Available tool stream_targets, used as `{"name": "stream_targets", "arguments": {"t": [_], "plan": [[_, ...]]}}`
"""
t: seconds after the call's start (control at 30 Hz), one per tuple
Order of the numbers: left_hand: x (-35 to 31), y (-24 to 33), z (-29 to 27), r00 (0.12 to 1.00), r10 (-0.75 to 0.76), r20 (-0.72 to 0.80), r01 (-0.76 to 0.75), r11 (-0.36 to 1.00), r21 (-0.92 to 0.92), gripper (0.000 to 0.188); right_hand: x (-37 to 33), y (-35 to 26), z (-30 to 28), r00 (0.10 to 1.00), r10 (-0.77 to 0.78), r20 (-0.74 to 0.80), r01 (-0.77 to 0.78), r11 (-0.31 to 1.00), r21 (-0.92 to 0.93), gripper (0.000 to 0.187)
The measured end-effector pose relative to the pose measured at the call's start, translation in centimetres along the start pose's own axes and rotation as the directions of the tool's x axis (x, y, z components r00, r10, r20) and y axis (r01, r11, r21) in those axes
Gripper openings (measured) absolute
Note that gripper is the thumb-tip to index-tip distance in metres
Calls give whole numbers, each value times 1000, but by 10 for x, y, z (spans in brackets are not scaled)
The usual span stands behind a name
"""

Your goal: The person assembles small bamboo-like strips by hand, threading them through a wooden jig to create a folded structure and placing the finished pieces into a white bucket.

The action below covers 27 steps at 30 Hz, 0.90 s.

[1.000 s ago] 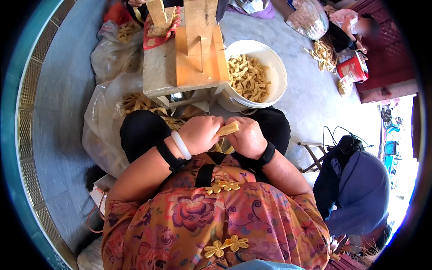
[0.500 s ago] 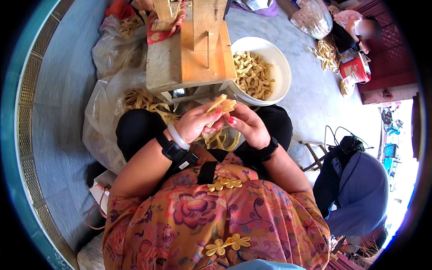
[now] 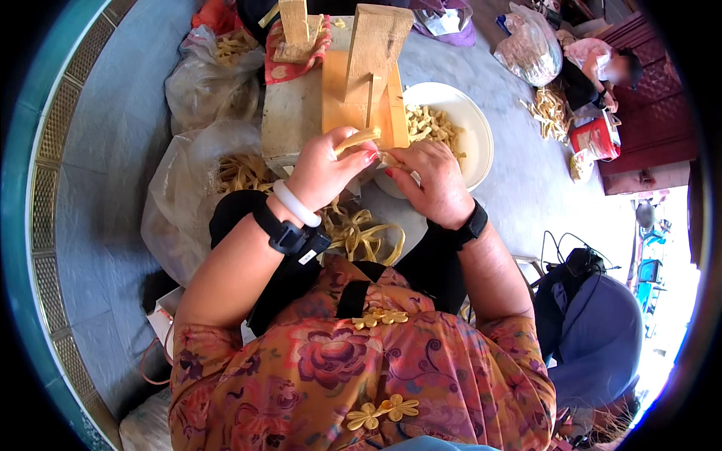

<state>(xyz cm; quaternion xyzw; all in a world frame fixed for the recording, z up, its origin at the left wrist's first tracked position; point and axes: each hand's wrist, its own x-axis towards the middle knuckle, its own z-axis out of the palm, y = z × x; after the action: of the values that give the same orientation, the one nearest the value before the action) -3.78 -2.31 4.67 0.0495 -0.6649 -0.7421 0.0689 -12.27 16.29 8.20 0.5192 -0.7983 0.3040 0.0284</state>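
My left hand [image 3: 323,171] is closed round a pale yellow, flat pliable strip [image 3: 357,140], whose folded end sticks out past the thumb. Close beside it, my right hand [image 3: 436,180] pinches a short bit of the same material between thumb and fingers. The two hands almost meet at the near edge of a wooden board [image 3: 337,90], which bears an upright block [image 3: 380,45] and a thin wooden peg [image 3: 369,101]. Behind my right hand, a white bucket [image 3: 483,146] holds many short knotted yellow pieces [image 3: 432,124]. Loose long strips [image 3: 357,233] lie in my lap below.
Clear plastic bags [image 3: 177,195] with more strips stand at the left. A second wooden stand [image 3: 295,26] rests on a red cloth [image 3: 282,71]. At the far right, another person [image 3: 594,64] sits by a red container [image 3: 590,139] and a strip pile [image 3: 549,113].
Both hands have moved forward and up, from above my lap to the board's near edge. The strip in my left hand now points right, and my right hand has turned back-up.
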Motion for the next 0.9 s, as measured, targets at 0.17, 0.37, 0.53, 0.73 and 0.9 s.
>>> {"name": "stream_targets", "arguments": {"t": [0.17, 0.37, 0.53, 0.73, 0.9], "plan": [[15, -13, -7, 1000, 11, -27, -7, 986, 164, 11, 15, 9, 6, 996, 61, -72, -50, 986, 157, 18], [33, -15, 1, 965, 191, -178, -72, 850, 521, 11, 30, 28, 29, 961, 251, -116, -207, 931, 302, 10], [46, -25, 2, 943, 263, -203, -75, 764, 641, 11, 36, 38, 46, 927, 350, -133, -310, 917, 251, 8], [29, -30, -12, 931, 288, -226, -23, 664, 747, 11, 10, 86, 41, 865, 435, -251, -424, 900, 98, 21], [-15, -13, 10, 968, 250, 12, -157, 566, 809, 14, -20, 32, 8, 977, 94, -192, -95, 995, 2, 49]]}}
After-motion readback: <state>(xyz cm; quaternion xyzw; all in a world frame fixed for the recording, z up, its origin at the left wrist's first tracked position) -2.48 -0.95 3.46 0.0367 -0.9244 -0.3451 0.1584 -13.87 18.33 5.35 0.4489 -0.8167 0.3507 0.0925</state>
